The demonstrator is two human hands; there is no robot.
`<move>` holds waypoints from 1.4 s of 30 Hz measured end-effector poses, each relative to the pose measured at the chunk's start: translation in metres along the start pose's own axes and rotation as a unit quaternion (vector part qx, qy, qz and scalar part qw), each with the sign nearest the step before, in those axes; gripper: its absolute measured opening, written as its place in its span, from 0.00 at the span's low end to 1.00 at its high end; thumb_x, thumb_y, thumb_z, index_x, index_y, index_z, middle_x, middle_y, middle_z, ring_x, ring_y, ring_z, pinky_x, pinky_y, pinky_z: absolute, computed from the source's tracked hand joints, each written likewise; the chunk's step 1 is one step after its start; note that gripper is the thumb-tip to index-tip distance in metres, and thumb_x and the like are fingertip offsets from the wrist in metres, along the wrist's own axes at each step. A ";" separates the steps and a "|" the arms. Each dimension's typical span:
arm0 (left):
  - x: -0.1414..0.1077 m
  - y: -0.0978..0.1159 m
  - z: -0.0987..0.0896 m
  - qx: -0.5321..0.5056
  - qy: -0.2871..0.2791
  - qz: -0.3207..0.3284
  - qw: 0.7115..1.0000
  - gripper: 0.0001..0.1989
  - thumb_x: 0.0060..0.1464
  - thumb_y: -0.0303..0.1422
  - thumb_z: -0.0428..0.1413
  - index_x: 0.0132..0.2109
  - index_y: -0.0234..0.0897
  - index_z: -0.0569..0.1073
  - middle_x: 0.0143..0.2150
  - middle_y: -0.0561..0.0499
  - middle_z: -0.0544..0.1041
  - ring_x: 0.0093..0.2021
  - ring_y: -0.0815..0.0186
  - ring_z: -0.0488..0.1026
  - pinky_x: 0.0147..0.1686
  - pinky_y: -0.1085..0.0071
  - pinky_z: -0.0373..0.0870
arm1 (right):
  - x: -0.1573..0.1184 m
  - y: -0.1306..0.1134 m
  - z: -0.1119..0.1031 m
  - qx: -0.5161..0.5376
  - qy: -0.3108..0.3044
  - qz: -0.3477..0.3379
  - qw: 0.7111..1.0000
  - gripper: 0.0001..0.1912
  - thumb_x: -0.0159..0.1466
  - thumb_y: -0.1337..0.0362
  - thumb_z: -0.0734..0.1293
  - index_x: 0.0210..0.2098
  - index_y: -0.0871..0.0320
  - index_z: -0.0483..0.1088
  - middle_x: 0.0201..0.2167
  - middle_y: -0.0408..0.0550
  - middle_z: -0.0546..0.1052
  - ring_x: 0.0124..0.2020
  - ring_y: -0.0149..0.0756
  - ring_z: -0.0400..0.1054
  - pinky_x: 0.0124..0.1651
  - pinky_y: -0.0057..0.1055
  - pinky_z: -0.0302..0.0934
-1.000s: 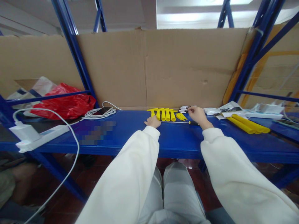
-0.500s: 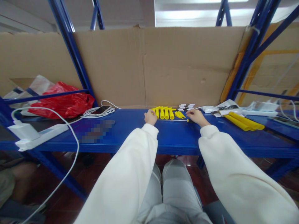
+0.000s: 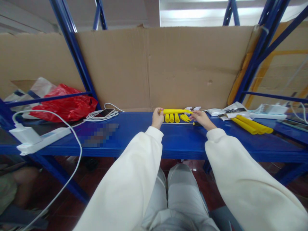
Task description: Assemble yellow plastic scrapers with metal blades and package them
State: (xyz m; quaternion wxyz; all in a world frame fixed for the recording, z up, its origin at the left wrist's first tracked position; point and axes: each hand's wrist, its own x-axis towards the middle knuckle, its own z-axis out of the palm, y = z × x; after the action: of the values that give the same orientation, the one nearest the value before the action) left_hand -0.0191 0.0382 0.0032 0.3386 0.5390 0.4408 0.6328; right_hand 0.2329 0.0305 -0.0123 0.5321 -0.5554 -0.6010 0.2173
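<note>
A tall brown cardboard panel (image 3: pixel 149 64) spans the frame's middle behind my blue workbench (image 3: pixel 134 138), with blue rack posts at either side. At the left of the frame a crumpled red plastic bag (image 3: pixel 66 104) bulges, its contents hidden from me; below it a white power strip (image 3: pixel 49 142) carries a chunky adapter (image 3: pixel 26 135). Right of centre lie long yellow tubes (image 3: pixel 252 125) and, just behind them, a white packet (image 3: pixel 237 110); I cannot see what is inside it. The yellow tube (image 3: pixel 176 111) in front of me is raised lengthwise at the centre of the frame, over the bench's back edge. My left hand (image 3: pixel 157 119) is closed round its left end; my right hand (image 3: pixel 203 119) is narrowed, fingertips at the other end, though I cannot tell whether they pinch it or only touch. I judge it light, probably plastic, fairly stiff and a little slick, hardly fragile; holding it near both ends should keep it level, without squeezing hard. Just below it lie three short yellow tubes (image 3: pixel 171 118), ends towards me, with a thin screwdriver (image 3: pixel 196 124) in front of them, and beside them a little cluster of small yellow pieces (image 3: pixel 185 118).
</note>
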 end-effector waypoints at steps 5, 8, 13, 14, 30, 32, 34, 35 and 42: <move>-0.006 0.007 0.002 -0.008 -0.051 -0.005 0.999 0.08 0.57 0.19 0.53 0.36 0.38 0.69 0.39 0.52 0.76 0.34 0.70 0.78 0.43 0.71 0.75 | -0.003 -0.006 0.001 0.036 -0.011 0.035 0.999 0.07 0.67 0.68 0.67 0.44 0.59 0.73 0.30 0.50 0.82 0.30 0.36 0.79 0.38 0.31 0.74; -0.008 0.007 0.001 0.024 -0.076 0.023 0.997 0.09 0.55 0.19 0.57 0.38 0.38 0.71 0.41 0.50 0.77 0.35 0.68 0.78 0.46 0.68 0.75 | -0.003 -0.006 0.001 0.030 0.000 0.036 0.999 0.07 0.64 0.70 0.69 0.43 0.59 0.72 0.33 0.51 0.82 0.30 0.36 0.78 0.39 0.32 0.74; -0.016 0.001 0.000 0.174 -0.146 0.112 0.967 0.13 0.49 0.19 0.64 0.40 0.40 0.75 0.48 0.46 0.82 0.53 0.57 0.77 0.61 0.59 0.69 | 0.000 -0.001 0.005 0.021 -0.028 -0.008 0.999 0.14 0.59 0.74 0.70 0.45 0.61 0.74 0.31 0.50 0.82 0.34 0.39 0.78 0.45 0.38 0.75; -0.018 0.000 -0.001 0.213 -0.158 0.112 0.958 0.14 0.49 0.20 0.65 0.40 0.41 0.76 0.49 0.45 0.82 0.55 0.55 0.77 0.62 0.57 0.67 | 0.000 -0.001 0.007 0.017 -0.033 -0.017 0.999 0.17 0.58 0.74 0.70 0.47 0.61 0.75 0.31 0.49 0.82 0.36 0.40 0.79 0.47 0.39 0.75; -0.019 0.003 -0.001 0.414 -0.167 0.123 0.886 0.12 0.59 0.28 0.62 0.50 0.43 0.79 0.59 0.43 0.80 0.63 0.52 0.74 0.63 0.59 0.65 | -0.022 -0.018 0.041 -0.254 -0.151 -0.179 0.939 0.34 0.59 0.73 0.67 0.66 0.61 0.71 0.54 0.58 0.81 0.56 0.48 0.76 0.63 0.42 0.66; -0.019 0.003 -0.001 0.421 -0.170 0.120 0.883 0.11 0.60 0.29 0.62 0.50 0.43 0.80 0.58 0.42 0.80 0.62 0.52 0.75 0.62 0.62 0.67 | -0.023 -0.019 0.043 -0.274 -0.164 -0.191 0.928 0.34 0.59 0.73 0.67 0.65 0.63 0.72 0.57 0.60 0.79 0.58 0.50 0.75 0.65 0.42 0.64; -0.019 0.003 -0.001 0.427 -0.176 0.118 0.879 0.11 0.61 0.30 0.62 0.50 0.42 0.80 0.58 0.42 0.81 0.61 0.52 0.76 0.60 0.63 0.68 | -0.024 -0.021 0.044 -0.300 -0.170 -0.197 0.918 0.34 0.58 0.73 0.66 0.64 0.64 0.73 0.61 0.61 0.77 0.61 0.51 0.73 0.67 0.42 0.62; -0.020 0.004 -0.001 0.429 -0.179 0.117 0.878 0.11 0.61 0.31 0.62 0.51 0.41 0.80 0.57 0.41 0.81 0.60 0.52 0.76 0.60 0.64 0.69 | -0.024 -0.022 0.044 -0.311 -0.173 -0.199 0.913 0.33 0.58 0.73 0.67 0.64 0.63 0.74 0.61 0.60 0.76 0.62 0.51 0.72 0.68 0.42 0.61; -0.022 0.006 -0.002 0.437 -0.189 0.095 0.874 0.14 0.61 0.33 0.64 0.53 0.37 0.81 0.57 0.39 0.81 0.60 0.53 0.77 0.60 0.66 0.70 | -0.026 -0.027 0.045 -0.347 -0.190 -0.202 0.896 0.30 0.61 0.71 0.66 0.63 0.59 0.76 0.62 0.56 0.76 0.65 0.51 0.69 0.70 0.44 0.58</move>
State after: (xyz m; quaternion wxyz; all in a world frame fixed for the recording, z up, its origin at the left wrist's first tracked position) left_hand -0.0167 0.0154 0.0000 0.0835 0.7809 0.5467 0.2904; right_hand 0.1768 0.0141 -0.0150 0.2138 -0.5199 -0.8269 -0.0158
